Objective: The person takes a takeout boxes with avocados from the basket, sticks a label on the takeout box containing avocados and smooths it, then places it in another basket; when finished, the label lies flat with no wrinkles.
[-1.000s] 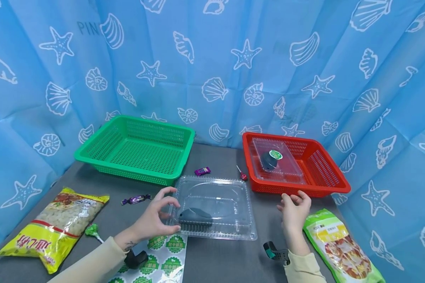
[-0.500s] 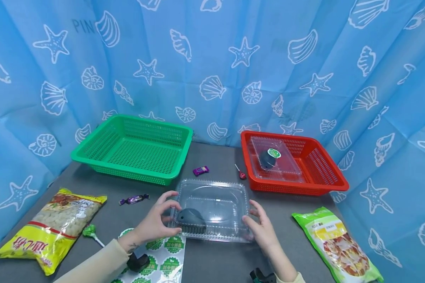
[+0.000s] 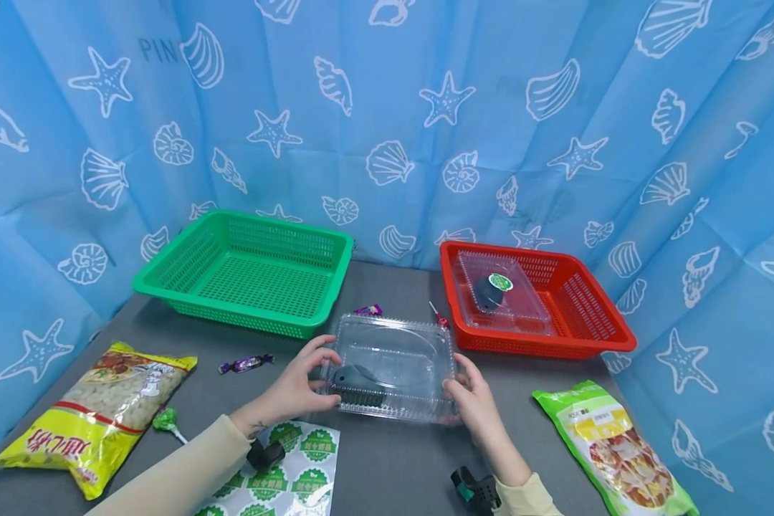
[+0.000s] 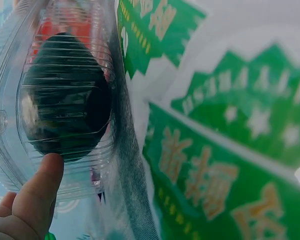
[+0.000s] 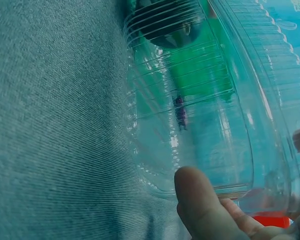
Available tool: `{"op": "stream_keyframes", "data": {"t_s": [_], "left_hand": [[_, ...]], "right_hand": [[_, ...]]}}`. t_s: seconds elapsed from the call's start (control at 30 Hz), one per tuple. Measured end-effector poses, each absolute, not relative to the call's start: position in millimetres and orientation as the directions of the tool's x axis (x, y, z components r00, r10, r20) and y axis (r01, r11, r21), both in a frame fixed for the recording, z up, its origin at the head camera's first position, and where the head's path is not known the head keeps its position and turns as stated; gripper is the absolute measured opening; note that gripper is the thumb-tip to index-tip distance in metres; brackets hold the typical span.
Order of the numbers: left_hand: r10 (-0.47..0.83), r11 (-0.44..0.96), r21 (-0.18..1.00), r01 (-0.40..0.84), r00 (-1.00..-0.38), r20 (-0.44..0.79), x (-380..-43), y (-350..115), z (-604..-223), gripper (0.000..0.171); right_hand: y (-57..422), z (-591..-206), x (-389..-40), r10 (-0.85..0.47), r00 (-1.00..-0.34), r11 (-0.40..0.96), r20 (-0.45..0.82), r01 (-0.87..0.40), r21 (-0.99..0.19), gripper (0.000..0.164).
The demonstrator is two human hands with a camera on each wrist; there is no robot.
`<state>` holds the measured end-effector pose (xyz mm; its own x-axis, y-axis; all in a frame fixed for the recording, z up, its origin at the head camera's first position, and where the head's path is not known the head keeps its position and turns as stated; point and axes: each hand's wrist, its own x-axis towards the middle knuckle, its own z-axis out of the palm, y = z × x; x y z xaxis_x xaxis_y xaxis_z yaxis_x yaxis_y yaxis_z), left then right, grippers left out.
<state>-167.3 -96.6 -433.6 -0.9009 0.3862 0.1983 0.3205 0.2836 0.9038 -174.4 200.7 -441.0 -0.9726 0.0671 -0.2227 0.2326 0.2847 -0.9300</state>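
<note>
A clear plastic clamshell box [image 3: 419, 369], lid closed, is held between my two hands on the dark tabletop. Inside, toward its left end, lies a dark, avocado-shaped item [image 4: 65, 95]. My left hand [image 3: 306, 380] grips the box's left end, fingers bent along its edge. The thumb of that hand shows against the clear wall in the left wrist view. At the opposite end my right hand [image 3: 476, 401] pinches the edge, its thumb [image 5: 195, 192] on the near side. Close below the left forearm lies a sheet of green-and-white round stickers [image 3: 316, 444].
A green basket [image 3: 258, 326] stands at back left. The red basket [image 3: 522, 344] at back right holds another clear box [image 3: 522, 308] with a green sticker. Wrapped candies [image 3: 246, 364], lollipops [image 3: 165, 421], a yellow pasta bag [image 3: 97, 416] and a green-edged bag [image 3: 615, 444] lie around.
My right hand has come from beside the red basket to the box's right end. The box has shifted slightly away from me, now overlapping the small purple candy, with both hands following.
</note>
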Motion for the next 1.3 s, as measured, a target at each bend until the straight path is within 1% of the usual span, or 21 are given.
{"op": "stream_keyframes", "data": {"t_s": [0.13,0.2,0.27,0.33,0.37,0.43,0.5,0.53,0.57,0.63,0.7,0.77,0.8,0.9,0.97,1.13,1.23,1.3], "left_hand": [[0.388,0.273,0.913,0.302,-0.903,0.183,-170.5,-96.7,-437.8,0.043],[0.387,0.290,0.904,0.315,-0.902,0.191,-171.9,-98.6,-444.4,0.047],[0.372,0.328,0.884,0.333,-0.906,0.203,-169.9,-102.5,-448.3,0.051],[0.325,0.385,0.852,0.354,-0.916,0.234,-163.5,-109.3,-448.0,0.055],[0.288,0.419,0.833,0.362,-0.923,0.256,-158.4,-114.0,-445.4,0.055],[0.189,0.514,0.792,0.328,-0.945,0.269,-144.5,-124.7,-434.2,0.050],[0.082,0.627,0.736,0.254,-0.962,0.262,-128.9,-136.4,-422.4,0.041],[0.031,0.684,0.704,0.191,-0.972,0.233,-120.7,-141.6,-416.7,0.038],[-0.015,0.736,0.667,0.114,-0.983,0.185,-112.6,-146.5,-412.1,0.038],[-0.096,0.811,0.583,-0.058,-0.995,0.036,-96.9,-155.7,-409.2,0.046],[-0.165,0.840,0.501,-0.209,-0.978,-0.131,-83.5,-164.6,-413.1,0.058],[-0.224,0.843,0.431,-0.322,-0.938,-0.263,-72.9,-173.4,-423.4,0.069],[-0.248,0.837,0.409,-0.364,-0.918,-0.310,-69.1,-177.0,-429.3,0.074],[-0.312,0.801,0.386,-0.457,-0.870,-0.383,-61.8,-183.1,-446.0,0.084],[-0.333,0.762,0.403,-0.506,-0.841,-0.426,-59.1,-183.5,-453.7,0.090],[-0.360,0.648,0.468,-0.601,-0.783,-0.508,-56.4,-182.5,-466.2,0.096],[-0.341,0.574,0.523,-0.630,-0.765,-0.546,-55.7,-182.6,-468.2,0.101],[-0.311,0.516,0.575,-0.634,-0.765,-0.564,-55.6,-183.1,-464.2,0.104]], "right_hand": [[200.2,-440.9,-175.0,0.068,-0.972,0.290,-0.224,0.235,-0.928,0.055],[199.7,-440.4,-174.5,0.065,-0.974,0.313,-0.217,0.227,-0.922,0.054],[199.8,-439.0,-172.5,0.066,-0.980,0.381,-0.187,0.198,-0.903,0.052],[201.9,-436.6,-168.6,0.071,-0.989,0.474,-0.129,0.147,-0.868,0.050],[203.4,-434.6,-165.8,0.081,-0.992,0.525,-0.092,0.121,-0.842,0.048],[207.9,-430.0,-158.6,0.118,-0.993,0.604,0.001,0.070,-0.794,0.045],[212.4,-425.0,-150.7,0.173,-0.980,0.627,0.093,0.037,-0.778,0.036],[214.3,-422.7,-146.9,0.204,-0.970,0.627,0.133,0.025,-0.779,0.033],[215.6,-420.4,-143.0,0.233,-0.958,0.620,0.168,0.014,-0.784,0.029],[216.7,-417.6,-136.3,0.278,-0.938,0.595,0.208,-0.002,-0.804,0.023],[215.3,-416.5,-130.2,0.298,-0.928,0.569,0.225,-0.016,-0.822,0.019],[211.9,-415.6,-124.8,0.297,-0.925,0.550,0.237,-0.037,-0.834,0.017],[209.8,-415.3,-122.6,0.294,-0.925,0.535,0.241,-0.049,-0.843,0.016],[203.8,-414.6,-118.4,0.270,-0.925,0.503,0.268,-0.102,-0.858,0.015],[200.6,-414.6,-117.7,0.256,-0.926,0.480,0.279,-0.128,-0.868,0.015],[195.9,-416.9,-118.8,0.239,-0.930,0.467,0.277,-0.140,-0.873,0.017],[194.7,-417.7,-119.0,0.237,-0.932,0.454,0.274,-0.144,-0.879,0.017],[194.3,-417.7,-118.9,0.236,-0.933,0.447,0.272,-0.144,-0.883,0.016]]}}
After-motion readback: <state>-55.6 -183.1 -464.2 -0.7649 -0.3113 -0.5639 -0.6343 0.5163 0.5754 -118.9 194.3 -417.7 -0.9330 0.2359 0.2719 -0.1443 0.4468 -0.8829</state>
